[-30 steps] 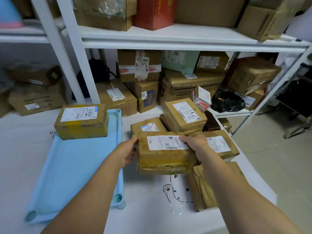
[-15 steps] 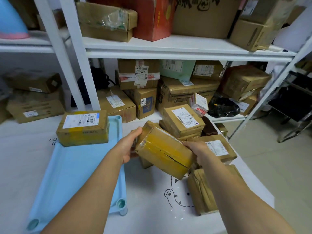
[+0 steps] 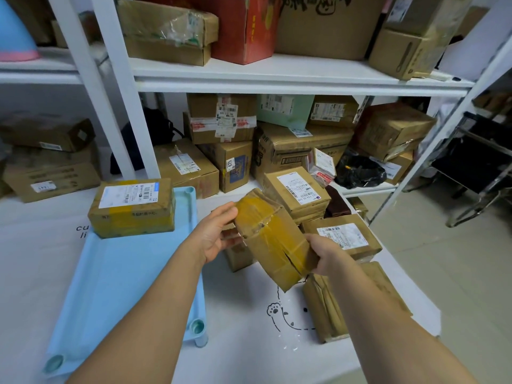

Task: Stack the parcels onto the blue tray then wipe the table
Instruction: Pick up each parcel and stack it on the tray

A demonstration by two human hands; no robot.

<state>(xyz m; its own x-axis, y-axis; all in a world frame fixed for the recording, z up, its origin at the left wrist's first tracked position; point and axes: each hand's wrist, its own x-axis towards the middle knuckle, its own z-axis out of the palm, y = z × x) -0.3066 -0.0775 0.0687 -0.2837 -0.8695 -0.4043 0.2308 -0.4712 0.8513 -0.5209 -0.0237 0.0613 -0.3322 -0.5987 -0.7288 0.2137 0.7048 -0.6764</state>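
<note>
Shelving (image 3: 277, 76) painted white is seen across the twelve o'clock half of the view, and cardboard boxes are packed onto both of its levels. Below it, a table (image 3: 249, 345) covered in white fabric printed with a cartoon paw is spread from nine to five o'clock. A blue tray (image 3: 116, 278) is laid lengthwise on the table at eight o'clock. One labelled parcel (image 3: 133, 207) is set on the tray's far end, at ten o'clock. A heap of parcels (image 3: 342, 236) is piled on the table at three o'clock, and a flat parcel (image 3: 324, 309) is partly hidden under the right forearm at five o'clock. At the centre, a tape-wrapped parcel (image 3: 273, 239) is held tilted above the table, clear of the tray and on its three o'clock side, with its high end turned toward eleven o'clock. That high end is gripped by the left hand (image 3: 214, 235), thumb on top and fingers curled beneath. The low end is clasped by the right hand (image 3: 322, 254), fingers wrapped round the edge.
</note>
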